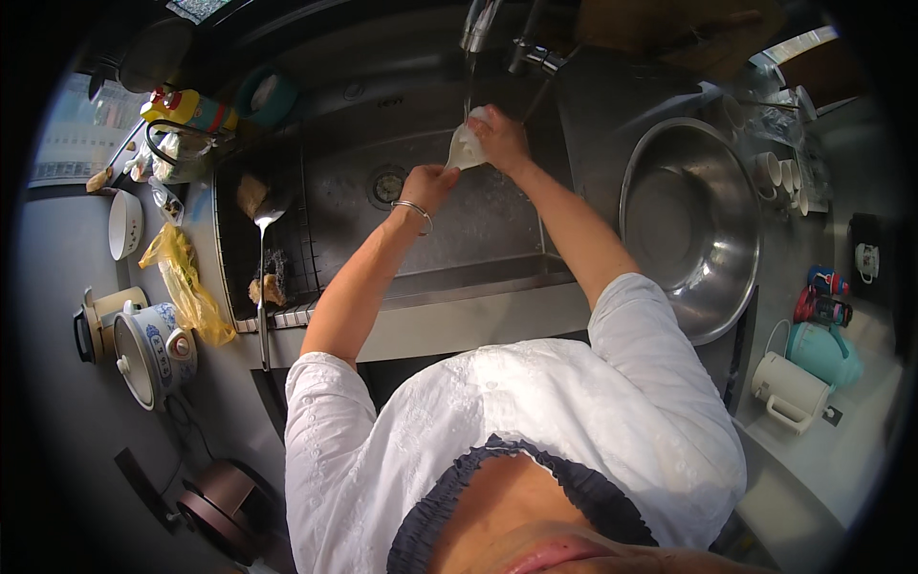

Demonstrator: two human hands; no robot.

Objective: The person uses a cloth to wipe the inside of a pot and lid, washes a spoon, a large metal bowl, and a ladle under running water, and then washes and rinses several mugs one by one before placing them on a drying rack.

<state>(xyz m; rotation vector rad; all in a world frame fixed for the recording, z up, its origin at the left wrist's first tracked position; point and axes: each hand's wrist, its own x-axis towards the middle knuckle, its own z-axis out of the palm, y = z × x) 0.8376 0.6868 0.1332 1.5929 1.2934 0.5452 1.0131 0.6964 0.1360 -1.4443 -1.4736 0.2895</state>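
Note:
Over the stainless steel sink point(459, 244), both hands hold a pale white cloth-like piece point(466, 149); whether it is cloth or a thin dish I cannot tell. My left hand point(428, 186), below a silver bangle point(412, 208), pinches its lower left edge. My right hand point(504, 140) grips its upper right side, with something white and foamy at the fingertips. Water runs from the faucet point(477, 29) down onto the piece. The round drain point(388, 185) lies to the left of my left hand.
At the sink's left, a wire rack point(308, 251) bears a long-handled metal ladle point(262, 287) and brown scrubbing pads. A large steel basin point(688, 222) stands on the right. Further left are a yellow plastic bag point(183, 280), a white bowl point(126, 225) and an electric pot point(154, 355).

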